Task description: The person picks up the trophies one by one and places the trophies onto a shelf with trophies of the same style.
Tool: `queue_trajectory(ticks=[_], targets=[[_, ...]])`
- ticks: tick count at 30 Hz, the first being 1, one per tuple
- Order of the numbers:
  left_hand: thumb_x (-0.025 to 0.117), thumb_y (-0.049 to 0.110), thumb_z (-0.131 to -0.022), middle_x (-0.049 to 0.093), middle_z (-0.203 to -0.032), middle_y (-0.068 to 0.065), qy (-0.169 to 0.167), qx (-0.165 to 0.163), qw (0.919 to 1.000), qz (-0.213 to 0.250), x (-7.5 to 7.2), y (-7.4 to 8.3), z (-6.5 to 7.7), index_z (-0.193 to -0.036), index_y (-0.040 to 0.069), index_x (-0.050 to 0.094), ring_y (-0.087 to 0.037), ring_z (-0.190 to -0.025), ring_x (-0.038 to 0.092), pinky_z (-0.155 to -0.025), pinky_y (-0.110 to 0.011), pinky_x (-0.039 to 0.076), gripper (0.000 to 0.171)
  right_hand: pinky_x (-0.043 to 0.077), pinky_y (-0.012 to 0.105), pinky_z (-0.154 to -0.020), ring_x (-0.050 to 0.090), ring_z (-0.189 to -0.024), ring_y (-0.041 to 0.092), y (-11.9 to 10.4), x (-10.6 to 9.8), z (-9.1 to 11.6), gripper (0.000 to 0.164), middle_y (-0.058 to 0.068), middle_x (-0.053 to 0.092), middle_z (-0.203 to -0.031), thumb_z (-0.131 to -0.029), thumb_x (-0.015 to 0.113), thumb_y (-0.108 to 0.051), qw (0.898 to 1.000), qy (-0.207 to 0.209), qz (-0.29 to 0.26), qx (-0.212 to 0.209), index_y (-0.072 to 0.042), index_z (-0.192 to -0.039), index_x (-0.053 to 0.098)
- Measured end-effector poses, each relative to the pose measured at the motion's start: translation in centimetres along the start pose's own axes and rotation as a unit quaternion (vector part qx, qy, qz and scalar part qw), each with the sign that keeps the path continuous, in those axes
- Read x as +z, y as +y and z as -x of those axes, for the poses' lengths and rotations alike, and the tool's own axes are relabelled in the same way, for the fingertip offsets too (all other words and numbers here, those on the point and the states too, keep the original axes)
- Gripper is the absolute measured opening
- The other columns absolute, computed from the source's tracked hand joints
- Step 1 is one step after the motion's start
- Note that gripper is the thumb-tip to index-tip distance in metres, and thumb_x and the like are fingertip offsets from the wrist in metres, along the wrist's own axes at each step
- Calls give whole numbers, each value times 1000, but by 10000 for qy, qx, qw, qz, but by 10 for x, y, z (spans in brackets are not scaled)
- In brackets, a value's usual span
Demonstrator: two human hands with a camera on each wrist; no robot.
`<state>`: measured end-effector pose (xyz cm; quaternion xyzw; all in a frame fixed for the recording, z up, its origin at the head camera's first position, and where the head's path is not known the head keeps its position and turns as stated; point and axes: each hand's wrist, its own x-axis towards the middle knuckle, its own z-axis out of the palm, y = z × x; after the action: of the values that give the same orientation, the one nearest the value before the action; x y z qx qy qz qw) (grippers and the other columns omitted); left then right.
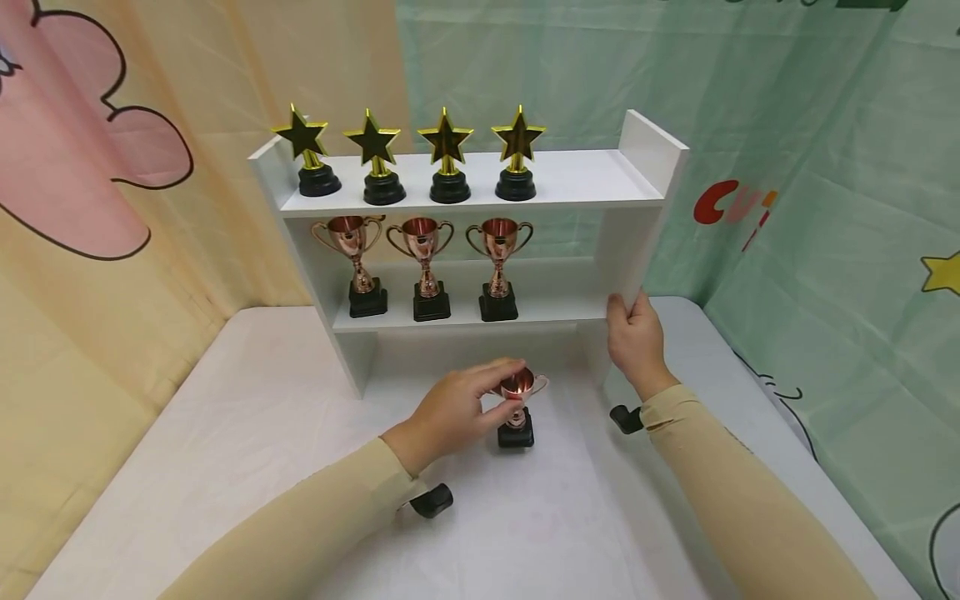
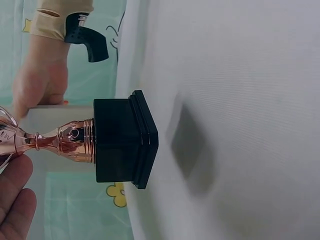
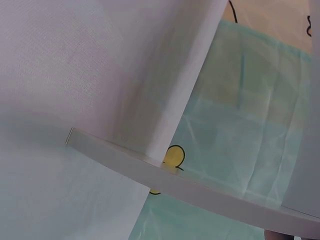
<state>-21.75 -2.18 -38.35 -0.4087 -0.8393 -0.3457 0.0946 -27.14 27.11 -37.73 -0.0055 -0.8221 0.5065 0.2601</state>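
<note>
My left hand (image 1: 453,410) holds a small rose-gold trophy cup (image 1: 516,427) by its bowl, thumb and fingers around it. The cup is upright in front of the shelf's bottom opening. In the left wrist view its black square base (image 2: 117,140) hangs above the white cloth, with a separate shadow under it. My right hand (image 1: 637,343) grips the right side panel of the white shelf unit (image 1: 465,325), near the middle board. At the bottom of the right wrist view, only a bit of that hand shows by the panel edge.
Three matching trophy cups (image 1: 429,287) stand in a row on the middle board. Several gold star trophies (image 1: 447,162) with black bases line the top board. A white cloth covers the table (image 1: 262,467); printed curtains (image 1: 810,208) hang behind and beside it.
</note>
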Motion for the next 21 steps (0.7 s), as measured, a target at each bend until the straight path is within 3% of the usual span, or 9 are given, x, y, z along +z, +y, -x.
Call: queue_trajectory(ticks=[6,10,15,21], targets=[[73,25,-101,66,-147,-5,32,142,9999,32,-7,8,-9,-148,7,60,-11,-107,75,-67,-20,51,53,43,54,-114,58,-129,35,1,0,1,46,24,64,-138,-112,45,-31,10000,44,-59,8,-4,-147,55],[73,25,-101,65,-149,-6,30,172,9998,100,-12,12,-15,-149,7,59,-12,-107,75,-59,-20,47,53,44,52,-112,58,-127,32,2,0,1,46,23,65,-138,-112,44,-32,10000,47,-88,-1,-6,-148,55],[74,23,-100,67,-145,-7,176,352,9992,117,-19,19,-26,-148,7,61,-14,-106,76,-71,-22,57,52,45,53,-110,60,-125,32,2,1,1,44,23,67,-135,-112,45,-33,9999,136,-62,-24,-6,-145,58],[74,24,-100,69,-143,-7,229,475,9986,5,-27,28,-39,-147,7,61,-16,-112,75,-80,-28,60,51,46,54,-110,60,-125,33,2,2,1,43,23,67,-134,-112,45,-32,9998,169,-75,-35,-6,-143,59]])
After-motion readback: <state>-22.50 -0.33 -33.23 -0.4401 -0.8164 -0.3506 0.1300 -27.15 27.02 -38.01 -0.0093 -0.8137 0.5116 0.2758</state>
